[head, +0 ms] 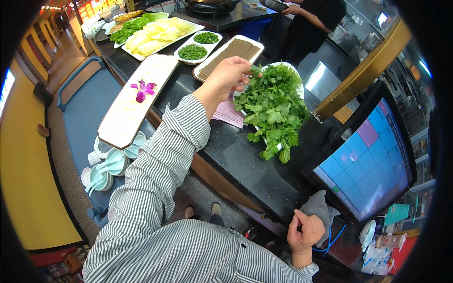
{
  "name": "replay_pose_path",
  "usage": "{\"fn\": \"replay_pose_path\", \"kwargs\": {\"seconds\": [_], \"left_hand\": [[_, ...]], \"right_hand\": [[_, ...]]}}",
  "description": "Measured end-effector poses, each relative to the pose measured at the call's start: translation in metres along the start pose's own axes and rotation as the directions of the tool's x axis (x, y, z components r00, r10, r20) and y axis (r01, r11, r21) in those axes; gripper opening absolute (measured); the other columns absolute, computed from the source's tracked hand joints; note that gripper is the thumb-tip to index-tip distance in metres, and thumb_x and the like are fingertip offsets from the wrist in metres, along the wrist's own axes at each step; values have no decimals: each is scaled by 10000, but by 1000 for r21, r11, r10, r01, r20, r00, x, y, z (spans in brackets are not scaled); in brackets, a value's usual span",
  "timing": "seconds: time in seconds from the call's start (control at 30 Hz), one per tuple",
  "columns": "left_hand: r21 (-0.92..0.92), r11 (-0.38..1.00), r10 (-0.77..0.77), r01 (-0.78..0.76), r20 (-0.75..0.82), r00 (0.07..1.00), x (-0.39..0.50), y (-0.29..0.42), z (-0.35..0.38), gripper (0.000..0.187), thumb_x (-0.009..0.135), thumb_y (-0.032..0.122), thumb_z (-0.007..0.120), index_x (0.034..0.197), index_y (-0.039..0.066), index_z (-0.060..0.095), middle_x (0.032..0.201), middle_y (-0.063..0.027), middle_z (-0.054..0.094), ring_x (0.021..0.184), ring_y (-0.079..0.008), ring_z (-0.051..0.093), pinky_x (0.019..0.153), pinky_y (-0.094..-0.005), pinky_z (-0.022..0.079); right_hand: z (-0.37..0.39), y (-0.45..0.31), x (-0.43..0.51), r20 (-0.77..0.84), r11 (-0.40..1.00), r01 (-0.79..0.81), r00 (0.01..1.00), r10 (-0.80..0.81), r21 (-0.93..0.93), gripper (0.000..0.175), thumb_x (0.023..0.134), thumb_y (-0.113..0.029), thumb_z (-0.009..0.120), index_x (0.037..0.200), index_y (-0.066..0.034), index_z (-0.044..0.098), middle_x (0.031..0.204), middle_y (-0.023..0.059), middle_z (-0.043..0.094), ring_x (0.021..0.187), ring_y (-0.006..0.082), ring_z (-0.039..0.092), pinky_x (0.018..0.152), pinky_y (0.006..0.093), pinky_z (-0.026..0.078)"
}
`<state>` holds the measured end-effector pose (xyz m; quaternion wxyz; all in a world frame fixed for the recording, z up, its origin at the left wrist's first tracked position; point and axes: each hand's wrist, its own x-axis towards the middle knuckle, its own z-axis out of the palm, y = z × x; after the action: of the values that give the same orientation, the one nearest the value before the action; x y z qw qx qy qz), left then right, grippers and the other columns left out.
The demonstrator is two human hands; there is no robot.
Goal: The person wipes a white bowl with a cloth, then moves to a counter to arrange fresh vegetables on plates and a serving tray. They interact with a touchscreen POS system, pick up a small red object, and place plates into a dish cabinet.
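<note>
My left hand [226, 78] pinches a small green leaf sprig [255, 71] between thumb and fingertips. Beneath and beside it, a heap of leafy cilantro [274, 106] covers most of a white plate [300, 85] and hangs over its near edge. A pink printed slip [228, 112] lies on the counter, partly under the plate. My right hand [306, 230] is held low near the counter's edge with its fingers curled and nothing visible in them. Just behind it lies a grey cloth [316, 205].
Along the dark counter [230, 152] stand trays of brown sheets [231, 55], chopped greens [193, 52] and pale cabbage [159, 33]. A long white tray [138, 102] bearing a purple flower overhangs a blue cart [83, 116] with bowls. A touchscreen [368, 155] stands right; another person [315, 24] works behind.
</note>
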<state>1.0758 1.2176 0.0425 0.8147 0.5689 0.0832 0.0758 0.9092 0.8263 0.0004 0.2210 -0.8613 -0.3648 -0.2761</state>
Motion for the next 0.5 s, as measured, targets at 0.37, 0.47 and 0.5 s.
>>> {"fn": "replay_pose_path", "kwargs": {"seconds": [0.37, 0.47, 0.5], "left_hand": [[123, 992, -47, 38, 77, 996, -8, 7, -1, 220, 954, 42, 553, 1167, -9, 533, 1024, -128, 629, 785, -181, 667, 638, -307, 615], [163, 986, -58, 40, 104, 993, -9, 6, 0, 258, 993, 124, 567, 1219, 0, 582, 991, -82, 595, 825, -181, 679, 704, -317, 632], [161, 986, -57, 40, 104, 993, -9, 6, 1, 262, 992, 136, 574, 1212, -4, 597, 1000, -84, 598, 823, -176, 676, 697, -313, 631]], "right_hand": [[-2, -2, 1, 24, 1000, -1, 1000, 1, -6, 176, 760, 10, 717, 919, -64, 711, 577, 25, 491, 485, 210, 475, 483, 332, 331], [-2, -1, 1, 23, 1000, 4, 1000, -4, -12, 177, 760, 10, 719, 921, -64, 711, 576, 24, 484, 485, 212, 470, 482, 334, 326], [-1, -1, 1, 20, 1000, 6, 1000, -6, -11, 178, 759, 10, 720, 921, -64, 711, 576, 25, 482, 485, 213, 469, 481, 334, 325]]}}
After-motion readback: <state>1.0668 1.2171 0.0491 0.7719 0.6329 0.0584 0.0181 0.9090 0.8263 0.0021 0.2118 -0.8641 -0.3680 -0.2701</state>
